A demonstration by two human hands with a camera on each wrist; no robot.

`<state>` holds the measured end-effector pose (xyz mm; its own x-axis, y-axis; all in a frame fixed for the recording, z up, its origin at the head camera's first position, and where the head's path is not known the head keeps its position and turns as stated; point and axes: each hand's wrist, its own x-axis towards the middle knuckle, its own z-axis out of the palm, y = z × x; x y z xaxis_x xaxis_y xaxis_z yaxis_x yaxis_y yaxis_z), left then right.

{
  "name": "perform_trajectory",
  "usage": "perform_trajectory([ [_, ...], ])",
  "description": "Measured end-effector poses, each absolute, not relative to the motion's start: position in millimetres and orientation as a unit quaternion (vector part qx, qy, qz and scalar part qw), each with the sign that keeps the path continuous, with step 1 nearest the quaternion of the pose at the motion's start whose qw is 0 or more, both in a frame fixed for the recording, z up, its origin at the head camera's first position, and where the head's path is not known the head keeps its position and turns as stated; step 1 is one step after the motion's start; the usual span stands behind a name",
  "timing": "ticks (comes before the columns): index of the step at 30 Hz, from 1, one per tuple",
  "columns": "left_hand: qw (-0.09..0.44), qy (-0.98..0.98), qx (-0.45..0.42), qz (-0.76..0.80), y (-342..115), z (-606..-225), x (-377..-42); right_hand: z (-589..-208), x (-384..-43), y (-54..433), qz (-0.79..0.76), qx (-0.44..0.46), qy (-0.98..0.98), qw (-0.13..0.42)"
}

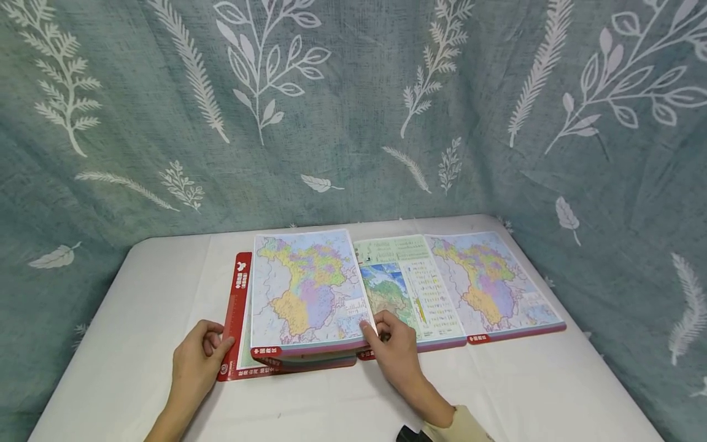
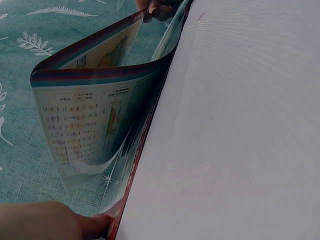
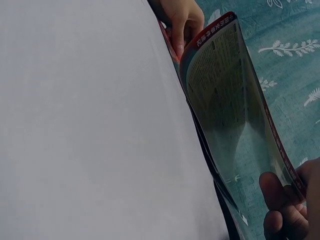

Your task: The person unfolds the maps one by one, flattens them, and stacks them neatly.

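A fold-out map booklet (image 1: pixel 301 282) lies across the white table, its panels overlapping and printed with coloured maps. My left hand (image 1: pixel 199 356) holds its red left border near the lower corner, thumb on top. With thumb and fingers my right hand (image 1: pixel 396 347) pinches the lower right corner of a raised map panel. In the left wrist view the raised panels (image 2: pixel 90 115) bend in a curved fold above the booklet's base. The right wrist view shows the right hand's fingers (image 3: pixel 272 192) under the panel's far end.
Two more panels stretch to the right: a green relief map page (image 1: pixel 386 291) and another coloured map page (image 1: pixel 491 276). The white tablecloth (image 1: pixel 309 411) runs in front of the booklet. A teal curtain (image 1: pixel 353 123) with white leaf prints hangs behind and at both sides.
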<state>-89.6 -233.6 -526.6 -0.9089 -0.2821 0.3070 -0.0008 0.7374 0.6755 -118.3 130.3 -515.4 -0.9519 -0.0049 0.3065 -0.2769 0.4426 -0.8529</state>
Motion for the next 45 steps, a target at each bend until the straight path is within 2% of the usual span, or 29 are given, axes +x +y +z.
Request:
perform_trajectory([
  [28,0.211,-0.912,0.068,-0.344,-231.9,-525.6,-88.4,-518.2,-126.6,177.2,0.498,0.035,-0.852,0.159],
  [45,0.198,-0.915,0.075,-0.342,-230.9,-524.8,-88.9,-516.5,-129.7,208.3,0.48,-0.031,-0.862,0.162],
])
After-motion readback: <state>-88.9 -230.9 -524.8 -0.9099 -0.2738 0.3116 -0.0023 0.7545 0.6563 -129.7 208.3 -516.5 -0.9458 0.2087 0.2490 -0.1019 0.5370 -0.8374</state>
